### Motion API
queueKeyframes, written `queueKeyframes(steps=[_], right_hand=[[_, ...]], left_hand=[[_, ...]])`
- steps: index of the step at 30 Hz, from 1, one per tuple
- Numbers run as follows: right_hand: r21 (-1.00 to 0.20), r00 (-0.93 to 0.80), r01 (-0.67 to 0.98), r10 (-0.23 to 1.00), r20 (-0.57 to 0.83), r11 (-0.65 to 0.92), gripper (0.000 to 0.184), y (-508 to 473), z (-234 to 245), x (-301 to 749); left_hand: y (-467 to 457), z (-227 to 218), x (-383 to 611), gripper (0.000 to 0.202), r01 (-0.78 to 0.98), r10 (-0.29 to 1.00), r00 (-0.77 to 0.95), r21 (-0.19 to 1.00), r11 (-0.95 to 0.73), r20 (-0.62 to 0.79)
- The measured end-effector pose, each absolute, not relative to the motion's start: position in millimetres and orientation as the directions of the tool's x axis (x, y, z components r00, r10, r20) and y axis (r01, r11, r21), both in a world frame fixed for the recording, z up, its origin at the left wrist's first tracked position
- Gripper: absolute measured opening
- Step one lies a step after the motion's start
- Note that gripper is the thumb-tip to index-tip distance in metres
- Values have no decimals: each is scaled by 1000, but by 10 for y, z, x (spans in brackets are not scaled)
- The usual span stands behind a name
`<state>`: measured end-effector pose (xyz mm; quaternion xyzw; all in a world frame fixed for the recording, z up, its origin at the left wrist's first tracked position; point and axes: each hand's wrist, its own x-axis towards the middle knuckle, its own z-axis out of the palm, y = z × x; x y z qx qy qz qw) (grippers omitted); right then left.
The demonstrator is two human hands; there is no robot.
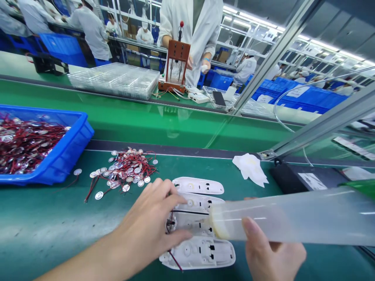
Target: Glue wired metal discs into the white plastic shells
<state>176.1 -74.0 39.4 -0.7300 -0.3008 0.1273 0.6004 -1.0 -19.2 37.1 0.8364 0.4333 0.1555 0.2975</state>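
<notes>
My right hand (271,249) is wrapped round a large translucent glue syringe (287,216), which lies nearly level and points left. Its thin nozzle (201,221) sits over the inside of a white plastic shell (187,223). My left hand (155,222) spans the left end of that shell, thumb on the near side and fingers on the far side, near some dark and red wires. Similar white shells lie on both sides: two beyond it, the farther one (197,185) fully visible, and one nearer me (199,253) with a red-and-black wire.
Small metal discs with red wires (129,169) lie heaped behind my left hand. More fill a blue bin (73,152) at left. A crumpled white tissue (251,168) and a black box (295,177) are at right. Across the green divider, a co-worker stands behind a brown press fixture (178,58).
</notes>
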Motion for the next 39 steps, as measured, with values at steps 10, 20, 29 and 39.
queueKeyframes(steps=[10,20,29,39], right_hand=[[-854,661,518,655,366,-46,53,-808,141,1696],[-576,374,814,693,616,72,43,-792,35,1847],[-840,647,520,715,265,-158,58,-802,330,1499],[-688,530,716,738,418,-124,58,-821,204,1723]], left_hand=[[-333,289,39,17,697,783,620,501,-513,-60],[-346,244,53,20,676,778,628,492,-549,5],[-345,243,50,18,678,784,621,500,-539,3],[-352,238,67,20,686,789,614,477,-549,23]])
